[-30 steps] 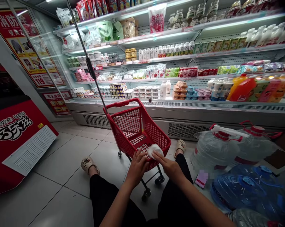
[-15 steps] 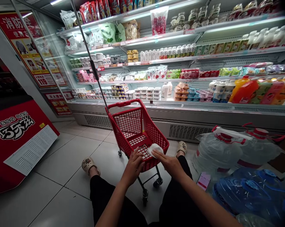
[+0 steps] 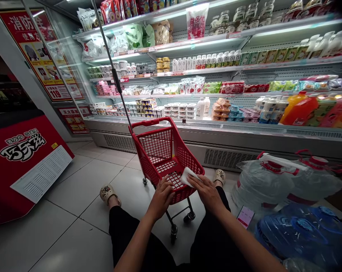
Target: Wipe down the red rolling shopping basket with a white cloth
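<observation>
A small red plastic shopping cart [image 3: 192, 158] with a mesh basket stands on the floor between my legs. My left hand [image 3: 161, 197] is closed over the basket's near rim, on its left part. In my right hand [image 3: 207, 192] a folded white cloth [image 3: 187, 177] is pressed against the inner side of the near right rim. The fingers lie over the cloth and hide part of it. A thin dark pole [image 3: 114, 71] rises from the cart's handle end.
Behind the cart runs a lit refrigerated display [image 3: 165, 124] stocked with dairy and drinks. To my right stand clear water jugs [image 3: 261, 181], blue water bottles [image 3: 290, 230] and a phone [image 3: 245, 217]. A red freezer [image 3: 31, 158] is at the left.
My right hand has shifted slightly right and the cloth in it now tilts along the rim. My left hand stays at the near rim. The view has turned slightly left.
</observation>
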The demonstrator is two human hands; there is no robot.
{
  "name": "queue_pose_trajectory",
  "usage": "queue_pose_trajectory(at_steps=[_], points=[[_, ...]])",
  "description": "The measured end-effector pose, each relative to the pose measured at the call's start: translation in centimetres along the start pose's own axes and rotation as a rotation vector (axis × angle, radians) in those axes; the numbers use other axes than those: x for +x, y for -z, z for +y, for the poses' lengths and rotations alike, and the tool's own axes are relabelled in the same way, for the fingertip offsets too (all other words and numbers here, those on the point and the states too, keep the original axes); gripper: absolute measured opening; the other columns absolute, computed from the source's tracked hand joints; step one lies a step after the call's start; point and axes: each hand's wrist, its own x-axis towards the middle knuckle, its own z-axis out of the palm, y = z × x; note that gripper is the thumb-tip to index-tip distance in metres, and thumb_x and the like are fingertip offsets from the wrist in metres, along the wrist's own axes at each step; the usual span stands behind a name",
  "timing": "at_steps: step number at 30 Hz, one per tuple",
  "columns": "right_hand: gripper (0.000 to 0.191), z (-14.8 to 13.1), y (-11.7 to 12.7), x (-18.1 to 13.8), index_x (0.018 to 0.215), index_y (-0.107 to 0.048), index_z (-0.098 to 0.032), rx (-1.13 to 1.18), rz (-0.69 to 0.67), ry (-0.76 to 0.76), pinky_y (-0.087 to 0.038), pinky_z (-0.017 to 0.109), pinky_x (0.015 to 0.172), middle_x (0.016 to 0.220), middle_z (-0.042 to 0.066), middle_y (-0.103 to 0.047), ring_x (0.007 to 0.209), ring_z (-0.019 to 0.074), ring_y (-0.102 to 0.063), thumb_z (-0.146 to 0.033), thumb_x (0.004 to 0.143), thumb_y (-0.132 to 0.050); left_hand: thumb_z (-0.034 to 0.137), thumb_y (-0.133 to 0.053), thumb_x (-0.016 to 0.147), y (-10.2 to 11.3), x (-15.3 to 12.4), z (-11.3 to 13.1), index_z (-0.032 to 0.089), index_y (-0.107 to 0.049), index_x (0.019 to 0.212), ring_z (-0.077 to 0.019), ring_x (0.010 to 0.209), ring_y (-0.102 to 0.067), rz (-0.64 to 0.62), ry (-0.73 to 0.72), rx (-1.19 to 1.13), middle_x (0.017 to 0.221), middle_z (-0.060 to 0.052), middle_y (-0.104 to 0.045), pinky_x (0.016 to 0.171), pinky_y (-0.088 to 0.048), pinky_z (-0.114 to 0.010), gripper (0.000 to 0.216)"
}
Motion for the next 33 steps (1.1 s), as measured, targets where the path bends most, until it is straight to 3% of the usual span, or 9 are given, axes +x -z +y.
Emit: queue_pose_trajectory(at_steps=[3, 8, 17, 21, 26, 28, 33], points=[[0.074, 0.3, -0.7, 0.0, 0.164, -0.026, -0.029, 0.059, 0.032, 0.002, -0.039, 0.048, 0.123, 0.159, 0.001, -0.049, 0.148, 0.0219, -0.043, -0.001, 0.097, -0.037, 0.025, -0.048, 0.104, 0.1, -0.1, -0.1, 0.026, -0.06, 0.109, -0.0289, 0.157, -0.027, 0.006, -0.007, -0.005, 0.128, -0.007, -0.066, 0.126, -0.034, -0.058, 0.013], [0.074, 1.0, -1.2, -0.4, 0.166, -0.016, -0.026, 0.078, 0.077, -0.134, -0.039, 0.051, 0.123, 0.161, 0.006, -0.047, 0.146, 0.0215, -0.047, -0.003, 0.099, -0.033, 0.025, -0.048, 0.104, 0.1, -0.1, 0.0, 0.026, -0.06, 0.11, -0.0292, 0.157, -0.028, 0.009, -0.004, 0.005, 0.129, -0.007, -0.065, 0.124, -0.037, -0.057, 0.013], [0.073, -2.3, -1.2, 0.6, 0.164, -0.028, -0.03, 0.152, 0.014, 0.069, -0.043, 0.05, 0.121, 0.158, 0.003, -0.05, 0.146, 0.023, -0.047, -0.003, 0.097, -0.041, 0.032, -0.057, 0.101, 0.1, 0.1, 0.8, 0.025, -0.059, 0.103, -0.0323, 0.156, -0.029, 0.059, 0.038, 0.063, 0.123, -0.007, -0.067, 0.121, -0.041, -0.058, 0.007], [0.074, 0.5, -1.3, 0.2, 0.164, -0.024, -0.03, 0.123, 0.044, 0.064, -0.043, 0.048, 0.121, 0.158, 0.003, -0.051, 0.145, 0.0211, -0.049, -0.002, 0.098, -0.039, 0.031, -0.054, 0.103, 0.2, 0.1, 0.4, 0.025, -0.059, 0.097, -0.031, 0.155, -0.032, 0.073, 0.039, 0.044, 0.116, -0.007, -0.068, 0.118, -0.045, -0.054, 0.01], [0.072, 3.4, -1.2, -0.4, 0.165, -0.022, -0.027, 0.062, 0.099, -0.089, -0.042, 0.051, 0.121, 0.157, 0.007, -0.052, 0.144, 0.0229, -0.05, -0.002, 0.099, -0.035, 0.031, -0.052, 0.104, 0.1, 0.1, 0.2, 0.025, -0.057, 0.096, -0.031, 0.156, -0.03, 0.071, 0.046, 0.014, 0.117, -0.007, -0.068, 0.118, -0.046, -0.053, 0.011], [0.072, 2.1, -1.3, -0.2, 0.165, -0.024, -0.026, 0.081, 0.095, -0.085, -0.042, 0.051, 0.121, 0.155, 0.006, -0.054, 0.146, 0.0236, -0.047, -0.002, 0.098, -0.036, 0.03, -0.052, 0.104, 0.0, 0.1, 0.2, 0.025, -0.057, 0.098, -0.0313, 0.157, -0.028, 0.073, 0.05, 0.007, 0.118, -0.007, -0.067, 0.119, -0.045, -0.054, 0.01], [0.071, -5.0, -1.9, 1.3, 0.164, -0.028, -0.024, 0.156, 0.043, 0.063, -0.041, 0.048, 0.123, 0.157, 0.004, -0.052, 0.149, 0.023, -0.043, -0.002, 0.097, -0.04, 0.024, -0.055, 0.101, -0.1, -0.2, 0.1, 0.025, -0.059, 0.109, -0.0318, 0.157, -0.025, 0.063, 0.042, 0.01, 0.127, -0.008, -0.065, 0.121, -0.041, -0.058, 0.009]])
